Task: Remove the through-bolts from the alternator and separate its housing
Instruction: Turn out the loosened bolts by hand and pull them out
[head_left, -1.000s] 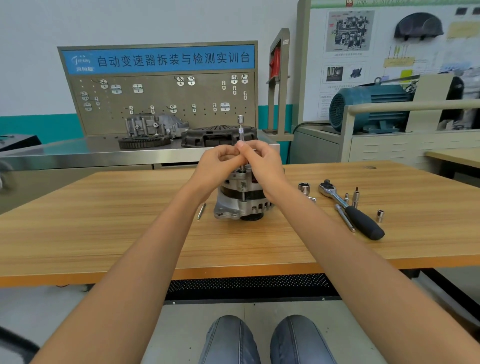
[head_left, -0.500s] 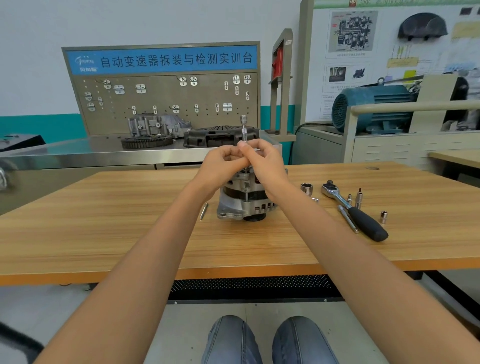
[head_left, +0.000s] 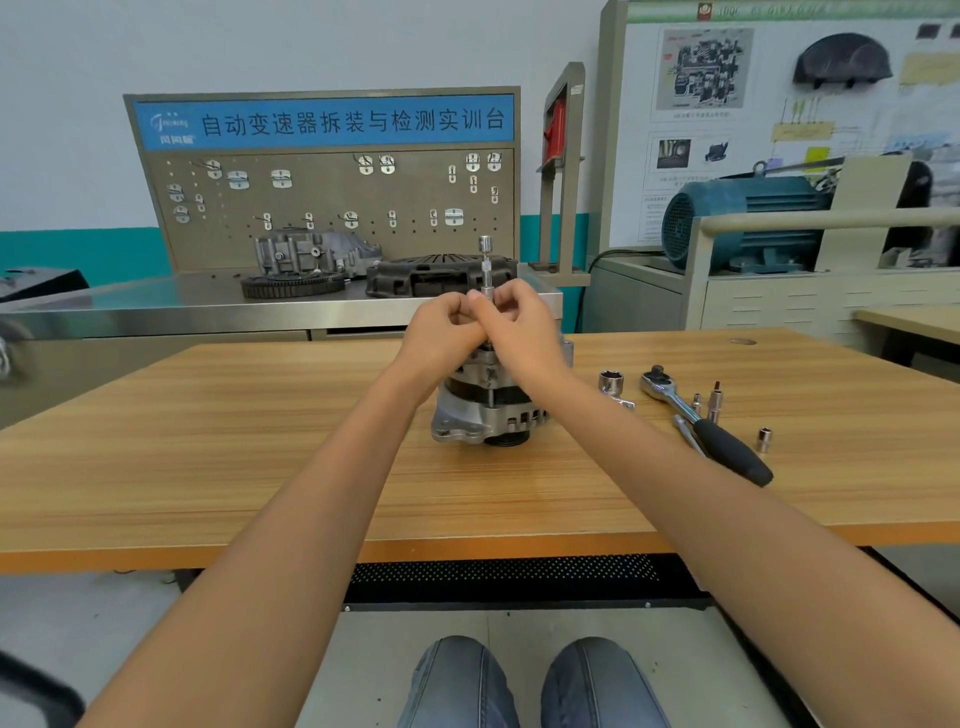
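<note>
While both hands meet above the alternator (head_left: 488, 402), the left hand (head_left: 441, 332) and the right hand (head_left: 524, 332) each have the fingers curled tightly and pinch the same thin extension bar (head_left: 486, 270), which stands upright between the fingertips and rises above them with a knurled band and a square-drive head on top. Its lower end, hidden by the hands, goes down toward the top of the alternator. The alternator stands on the wooden table (head_left: 260, 467), near the middle, with its pulley side down.

On the blue sign (head_left: 322, 122) of the pegboard behind, white characters read 自动变速器拆装与检测实训台; the small logo on its left is too blurred to read.

To the right of the alternator lie a large socket (head_left: 611, 383), a ratchet wrench (head_left: 701, 423) with a black handle, and some small sockets (head_left: 763, 439). The table's near edge runs below the forearms, and bare wood lies on the left side
</note>
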